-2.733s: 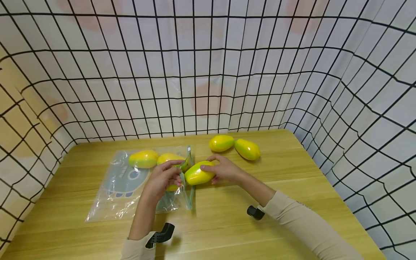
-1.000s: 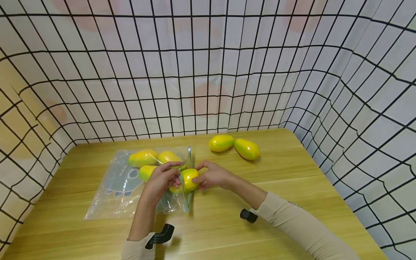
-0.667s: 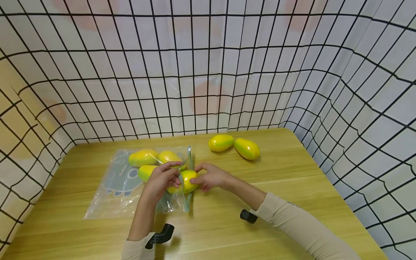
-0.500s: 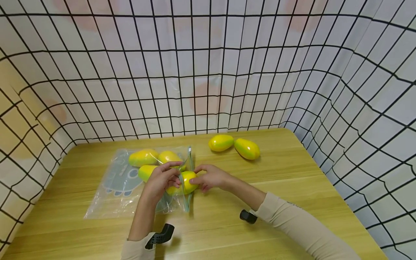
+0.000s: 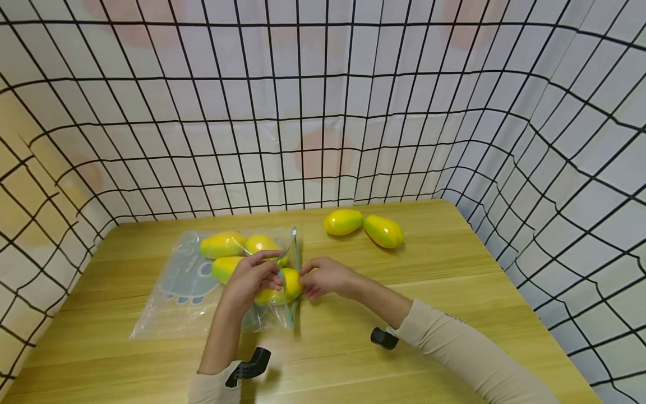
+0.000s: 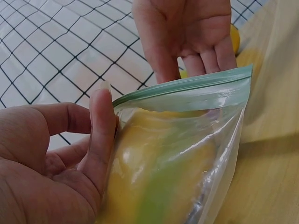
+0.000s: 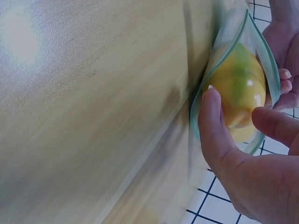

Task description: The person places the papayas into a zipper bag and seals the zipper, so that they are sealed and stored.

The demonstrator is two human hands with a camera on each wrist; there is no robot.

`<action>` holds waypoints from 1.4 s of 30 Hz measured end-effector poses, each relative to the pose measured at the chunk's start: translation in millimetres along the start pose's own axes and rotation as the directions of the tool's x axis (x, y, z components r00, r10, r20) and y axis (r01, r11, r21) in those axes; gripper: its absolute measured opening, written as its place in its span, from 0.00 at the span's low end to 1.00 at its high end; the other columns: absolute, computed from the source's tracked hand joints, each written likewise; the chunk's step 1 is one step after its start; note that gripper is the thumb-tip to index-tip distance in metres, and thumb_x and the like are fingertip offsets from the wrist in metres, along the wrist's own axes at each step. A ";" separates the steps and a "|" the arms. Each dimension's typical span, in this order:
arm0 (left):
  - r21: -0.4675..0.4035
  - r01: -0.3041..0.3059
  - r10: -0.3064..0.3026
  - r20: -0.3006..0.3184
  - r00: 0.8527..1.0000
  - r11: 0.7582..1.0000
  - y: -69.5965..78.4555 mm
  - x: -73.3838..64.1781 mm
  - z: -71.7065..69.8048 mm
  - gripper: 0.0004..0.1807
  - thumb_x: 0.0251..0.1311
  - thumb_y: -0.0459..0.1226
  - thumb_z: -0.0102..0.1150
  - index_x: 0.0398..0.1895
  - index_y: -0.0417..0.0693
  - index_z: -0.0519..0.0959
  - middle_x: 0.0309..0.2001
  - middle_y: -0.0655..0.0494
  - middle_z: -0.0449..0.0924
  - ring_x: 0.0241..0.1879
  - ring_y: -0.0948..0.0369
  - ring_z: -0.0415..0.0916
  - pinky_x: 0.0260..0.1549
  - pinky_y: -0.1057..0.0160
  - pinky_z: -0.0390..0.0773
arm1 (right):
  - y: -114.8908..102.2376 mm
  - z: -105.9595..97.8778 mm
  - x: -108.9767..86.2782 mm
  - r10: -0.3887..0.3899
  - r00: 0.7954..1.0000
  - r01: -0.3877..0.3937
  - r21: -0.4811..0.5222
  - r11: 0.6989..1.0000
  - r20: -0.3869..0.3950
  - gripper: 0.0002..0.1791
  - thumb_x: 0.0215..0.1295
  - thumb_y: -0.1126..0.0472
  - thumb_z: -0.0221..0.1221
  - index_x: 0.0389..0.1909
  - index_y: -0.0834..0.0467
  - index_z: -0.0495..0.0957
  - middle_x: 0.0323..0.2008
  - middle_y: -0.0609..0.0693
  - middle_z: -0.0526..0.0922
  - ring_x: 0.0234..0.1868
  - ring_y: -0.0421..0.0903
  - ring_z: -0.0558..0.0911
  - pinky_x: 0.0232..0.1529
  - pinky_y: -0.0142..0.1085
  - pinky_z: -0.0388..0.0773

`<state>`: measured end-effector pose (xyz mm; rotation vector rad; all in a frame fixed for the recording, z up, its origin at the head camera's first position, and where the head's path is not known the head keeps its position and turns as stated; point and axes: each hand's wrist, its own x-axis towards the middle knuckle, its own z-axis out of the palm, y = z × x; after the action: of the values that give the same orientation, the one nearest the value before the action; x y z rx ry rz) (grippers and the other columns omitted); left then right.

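A clear zip-lock bag [image 5: 166, 317] with a blue-grey cartoon print lies flat, its green zip strip [image 6: 201, 84] facing right. My left hand [image 5: 249, 283] pinches the bag's edge by the mouth. Just inside that mouth sits a yellow-green mango [image 7: 240, 88]. My right hand [image 5: 328, 278] is at the mouth, thumb and fingers apart, fingertips at the mango's outer end. Deeper in the bag are more mangoes: one at the back left [image 5: 222, 245], another beside it [image 5: 262, 243] and a third [image 5: 226, 269] partly behind my left hand.
Two loose mangoes lie towards the back of the wooden table [image 5: 429, 269]: one on the left [image 5: 343, 222], one on the right [image 5: 383, 231], almost touching. A black wire grid [image 5: 323, 120] stands along the back and sides, with pale cloth behind it.
My right hand has moved left with the mango, which has gone from outside the bag into its mouth. Its fingers have lately slid to the mango's end. The left hand has stayed put.
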<state>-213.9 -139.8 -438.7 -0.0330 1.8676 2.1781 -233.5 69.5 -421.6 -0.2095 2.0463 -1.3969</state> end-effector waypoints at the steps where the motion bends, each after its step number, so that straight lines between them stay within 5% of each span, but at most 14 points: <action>1: -0.001 0.000 0.000 0.001 1.000 1.000 0.3 -0.2 0.1 0.22 0.71 0.28 0.48 0.67 0.30 0.70 0.23 0.54 0.79 0.20 0.64 0.80 0.27 0.69 0.86 | 0.5 0.2 0.2 -0.001 1.000 0.001 0.003 1.000 0.002 0.18 0.71 0.63 0.57 0.56 0.70 0.74 0.42 0.65 0.84 0.38 0.53 0.86 0.44 0.43 0.88; 17: 0.021 -0.011 0.011 -0.020 1.000 1.000 1.4 -3.1 1.7 0.22 0.71 0.28 0.49 0.66 0.33 0.72 0.27 0.52 0.79 0.22 0.62 0.81 0.28 0.67 0.87 | -1.6 5.9 -2.9 -0.012 1.000 0.012 0.017 1.000 0.025 0.18 0.69 0.64 0.56 0.54 0.72 0.74 0.39 0.63 0.85 0.40 0.54 0.87 0.46 0.42 0.88; 42: -0.003 -0.024 0.024 -0.010 1.000 1.000 6.1 -4.9 4.4 0.23 0.71 0.27 0.48 0.67 0.32 0.70 0.27 0.53 0.79 0.23 0.63 0.80 0.30 0.66 0.87 | -5.1 14.6 -1.3 0.023 0.996 -0.033 0.119 0.992 0.091 0.17 0.75 0.62 0.46 0.55 0.71 0.68 0.52 0.66 0.82 0.42 0.53 0.84 0.48 0.42 0.86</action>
<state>-209.8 -137.2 -431.2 -0.0225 1.8798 2.1999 -225.0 56.7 -419.9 -0.1878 1.8787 -1.4618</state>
